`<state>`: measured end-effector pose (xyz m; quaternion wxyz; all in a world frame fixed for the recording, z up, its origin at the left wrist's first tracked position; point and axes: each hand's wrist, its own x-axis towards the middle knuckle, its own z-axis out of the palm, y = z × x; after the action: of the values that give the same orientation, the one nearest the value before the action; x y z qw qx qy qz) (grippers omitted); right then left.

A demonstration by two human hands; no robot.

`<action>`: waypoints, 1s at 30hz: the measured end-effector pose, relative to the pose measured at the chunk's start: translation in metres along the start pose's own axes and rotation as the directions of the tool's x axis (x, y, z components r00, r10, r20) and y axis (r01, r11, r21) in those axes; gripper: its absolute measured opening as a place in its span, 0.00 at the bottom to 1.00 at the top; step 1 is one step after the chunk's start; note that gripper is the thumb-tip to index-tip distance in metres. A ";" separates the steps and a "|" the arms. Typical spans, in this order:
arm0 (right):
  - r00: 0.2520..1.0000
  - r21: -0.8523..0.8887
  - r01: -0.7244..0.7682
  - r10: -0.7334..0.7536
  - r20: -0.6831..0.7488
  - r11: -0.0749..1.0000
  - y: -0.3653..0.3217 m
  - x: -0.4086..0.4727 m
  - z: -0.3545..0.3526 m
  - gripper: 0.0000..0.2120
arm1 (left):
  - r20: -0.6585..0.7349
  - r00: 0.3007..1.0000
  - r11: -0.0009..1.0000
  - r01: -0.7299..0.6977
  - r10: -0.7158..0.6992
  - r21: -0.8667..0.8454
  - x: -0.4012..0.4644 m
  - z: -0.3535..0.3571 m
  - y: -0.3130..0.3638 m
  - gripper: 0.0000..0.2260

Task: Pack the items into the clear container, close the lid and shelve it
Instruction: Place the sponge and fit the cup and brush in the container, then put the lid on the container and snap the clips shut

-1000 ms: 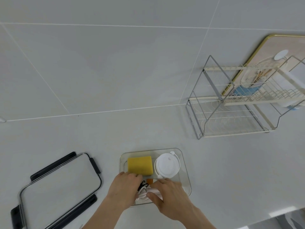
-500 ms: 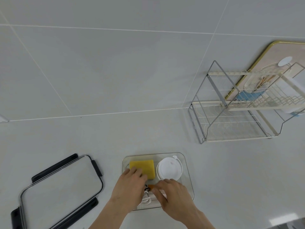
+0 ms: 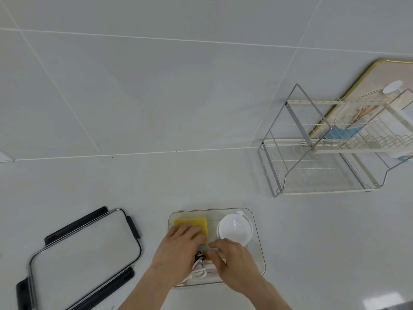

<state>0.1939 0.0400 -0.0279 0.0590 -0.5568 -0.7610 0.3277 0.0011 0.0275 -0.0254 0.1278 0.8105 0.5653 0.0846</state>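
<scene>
The clear container (image 3: pixel 257 222) sits on the white counter in front of me. Inside lie a yellow sponge (image 3: pixel 201 223) at the back left, a round white lidded cup (image 3: pixel 234 229) at the back right, and a white coiled cable with a black clip (image 3: pixel 199 265) at the front. My left hand (image 3: pixel 178 249) rests flat with its fingers on the sponge. My right hand (image 3: pixel 234 262) presses down on a white item beside the cable; what lies under it is mostly hidden. The container's lid (image 3: pixel 82 256), clear with black latches, lies on the counter to the left.
A two-tier wire rack (image 3: pixel 324 171) stands at the back right against the tiled wall. A gold-rimmed board (image 3: pixel 380 72) leans behind it. A white object sits on the rack's upper tier at the right edge.
My left hand slid from the cable up onto the yellow sponge. My right hand shifted slightly over the white item. The view tilted a little, so everything sits lower in frame.
</scene>
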 end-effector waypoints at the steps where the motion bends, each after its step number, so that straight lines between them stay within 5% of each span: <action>1: 1.000 0.007 -0.002 0.002 -0.001 1.000 -0.001 0.001 -0.001 0.35 | 0.005 1.000 1.000 0.002 -0.002 -0.005 0.000 -0.001 -0.001 0.19; 6: 0.998 0.087 -0.025 0.029 -0.050 0.996 -0.011 0.001 -0.014 0.09 | 0.021 0.999 0.999 0.042 -0.042 -0.023 -0.004 -0.002 -0.004 0.19; 13: 0.963 0.157 -0.025 0.066 -0.263 0.987 -0.020 -0.002 -0.027 0.10 | -0.238 0.947 0.975 0.191 -0.214 -0.117 -0.012 -0.032 -0.017 0.16; 20: 0.976 0.249 0.087 -0.033 -0.215 0.965 -0.084 0.015 -0.025 0.08 | -0.367 0.672 0.760 0.499 -0.643 -0.416 -0.057 -0.057 -0.077 0.18; 25: 0.992 0.278 0.117 -0.097 -0.083 0.953 -0.154 0.035 0.000 0.03 | -0.290 0.431 0.516 0.645 -0.855 -0.563 -0.116 -0.063 -0.124 0.21; 30: 0.990 0.270 0.050 -0.084 0.116 0.962 -0.205 0.058 0.039 0.14 | -0.131 0.208 0.244 0.747 -0.969 -0.618 -0.174 -0.058 -0.154 0.25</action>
<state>-0.0107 0.0403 0.0416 0.0958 -0.4959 -0.7307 0.4594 -0.2138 -0.0791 -0.0154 0.1757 0.2305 0.9022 0.3194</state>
